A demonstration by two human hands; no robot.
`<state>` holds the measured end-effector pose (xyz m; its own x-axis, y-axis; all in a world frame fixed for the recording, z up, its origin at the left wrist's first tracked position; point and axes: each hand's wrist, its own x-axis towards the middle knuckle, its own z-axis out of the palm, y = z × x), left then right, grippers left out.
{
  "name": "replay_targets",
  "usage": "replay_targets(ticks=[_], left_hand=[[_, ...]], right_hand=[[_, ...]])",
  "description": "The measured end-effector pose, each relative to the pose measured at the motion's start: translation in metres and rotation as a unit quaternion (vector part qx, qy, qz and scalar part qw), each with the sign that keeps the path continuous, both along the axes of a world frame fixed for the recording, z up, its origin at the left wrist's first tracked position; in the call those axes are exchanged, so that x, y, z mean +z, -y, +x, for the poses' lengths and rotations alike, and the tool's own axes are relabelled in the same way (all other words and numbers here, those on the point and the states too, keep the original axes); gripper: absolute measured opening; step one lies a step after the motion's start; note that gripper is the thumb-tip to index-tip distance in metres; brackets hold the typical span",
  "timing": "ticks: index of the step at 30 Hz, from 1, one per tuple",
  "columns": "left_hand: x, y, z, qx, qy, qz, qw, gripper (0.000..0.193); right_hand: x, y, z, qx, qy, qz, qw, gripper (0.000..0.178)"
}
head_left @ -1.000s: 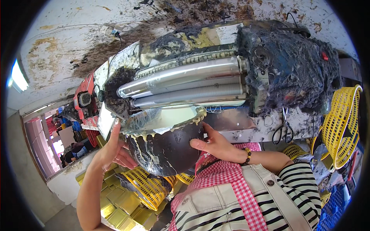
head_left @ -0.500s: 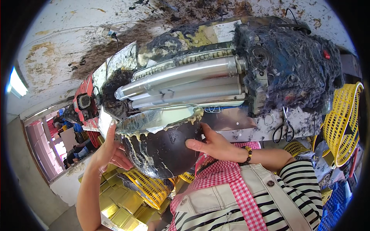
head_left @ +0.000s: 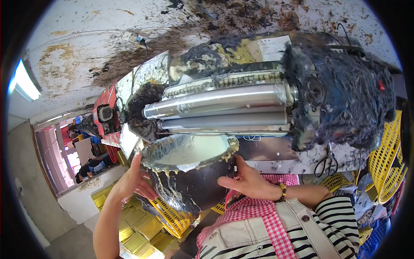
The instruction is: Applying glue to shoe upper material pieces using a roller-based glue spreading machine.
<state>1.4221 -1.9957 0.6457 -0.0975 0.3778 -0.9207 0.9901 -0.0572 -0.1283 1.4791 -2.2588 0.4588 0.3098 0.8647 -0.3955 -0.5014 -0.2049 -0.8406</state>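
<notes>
While we bear one black pot (head_left: 194, 190) near the steel rollers (head_left: 220, 102), pale creamy matter (head_left: 196, 152) lies within; mouth up, axis roughly upright. Left hand (head_left: 130, 181) and right hand (head_left: 250, 181), half open, clasp opposite sides. Lower down: yellow basket (head_left: 176, 219), contents unclear.

Two hands (head_left: 134, 180) (head_left: 252, 179), one bucket (head_left: 194, 186)

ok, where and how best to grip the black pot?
Black pot: probably opposite side walls below the rim, from left and right together. Body's wide and round, rim crusted with drips, open top shows pale contents; keep it level.
</notes>
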Motion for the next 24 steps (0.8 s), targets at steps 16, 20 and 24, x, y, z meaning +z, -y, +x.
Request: replay_targets(ticks=[16,20,24], left_hand=[[0.012,-0.001,0.027,-0.001,-0.007,0.050,0.999,0.100],[0.013,-0.012,0.025,-0.007,-0.033,0.053,0.998,0.106],[0.016,-0.014,0.037,-0.012,-0.022,0.044,0.999,0.108]], right_hand=[[0.011,-0.020,0.020,0.013,-0.049,0.003,0.999,0.099],[0.014,-0.022,0.024,0.058,-0.095,-0.016,0.994,0.103],[0.014,-0.024,0.021,0.042,-0.091,-0.009,0.995,0.104]])
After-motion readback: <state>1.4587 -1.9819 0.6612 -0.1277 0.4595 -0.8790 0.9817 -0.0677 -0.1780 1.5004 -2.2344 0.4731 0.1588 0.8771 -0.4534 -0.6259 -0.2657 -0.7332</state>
